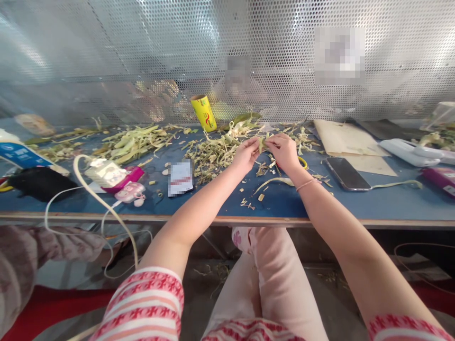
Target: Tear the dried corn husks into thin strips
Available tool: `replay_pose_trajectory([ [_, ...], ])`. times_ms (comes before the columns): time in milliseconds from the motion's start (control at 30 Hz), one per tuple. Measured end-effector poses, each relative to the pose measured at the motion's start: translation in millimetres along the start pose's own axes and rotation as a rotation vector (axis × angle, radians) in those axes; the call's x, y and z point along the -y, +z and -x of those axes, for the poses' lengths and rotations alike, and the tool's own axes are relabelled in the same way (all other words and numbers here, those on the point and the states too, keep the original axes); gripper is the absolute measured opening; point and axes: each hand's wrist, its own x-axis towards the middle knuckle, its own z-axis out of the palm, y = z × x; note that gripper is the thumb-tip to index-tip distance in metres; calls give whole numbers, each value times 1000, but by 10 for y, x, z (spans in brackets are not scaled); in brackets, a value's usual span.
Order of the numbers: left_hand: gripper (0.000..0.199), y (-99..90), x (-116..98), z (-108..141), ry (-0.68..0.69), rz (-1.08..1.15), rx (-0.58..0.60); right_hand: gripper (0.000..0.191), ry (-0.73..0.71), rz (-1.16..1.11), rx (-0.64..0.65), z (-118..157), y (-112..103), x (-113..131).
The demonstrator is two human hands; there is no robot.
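Note:
Both of my hands meet above the blue table point(227, 201), pinching one small pale-green piece of dried plant point(262, 143) between them. My left hand point(246, 154) grips it from the left with thumb and fingers together. From the other side, my right hand point(283, 150) has its fingers closed on the same piece. Beneath and behind them spreads a pile of dried, shredded plant bits point(213, 154). Part of a yellow ring-shaped handle point(303, 162) shows by my right wrist; the rest is hidden.
A yellow cardboard tube point(204, 113) stands tilted against the perforated metal panel point(159, 57). Longer plant strips point(133, 144) lie to the left. Nearby are a phone point(346, 174), beige cardboard point(346, 137), a charger with cables point(110, 173) and a black pouch point(40, 184).

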Motion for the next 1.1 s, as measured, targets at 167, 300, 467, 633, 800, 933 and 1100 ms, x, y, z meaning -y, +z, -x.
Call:
replay_pose_trajectory([
  [167, 14, -13, -40, -9, 6, 8, -32, 23, 69, -67, 41, -24, -19, -13],
  [300, 11, -22, -42, -12, 5, -18, -8, 15, 199, -263, 67, -51, -53, -38],
  [467, 11, -28, -29, -12, 15, -78, 10, 17, 369, -568, 91, -53, -48, -87],
  [633, 11, -9, -42, 28, 69, -146, 41, 28, 385, -571, 53, -52, -49, -115],
  [800, 10, 11, -17, 63, 64, -178, 56, 37, 393, -519, 63, -56, -29, -192],
  [933, 11, 8, -3, 55, 72, -162, 56, 48, 426, -581, 87, -60, 9, -254],
  [1100, 14, 2, -25, 25, 20, -131, 43, 42, 412, -607, 72, -54, 46, -210],
])
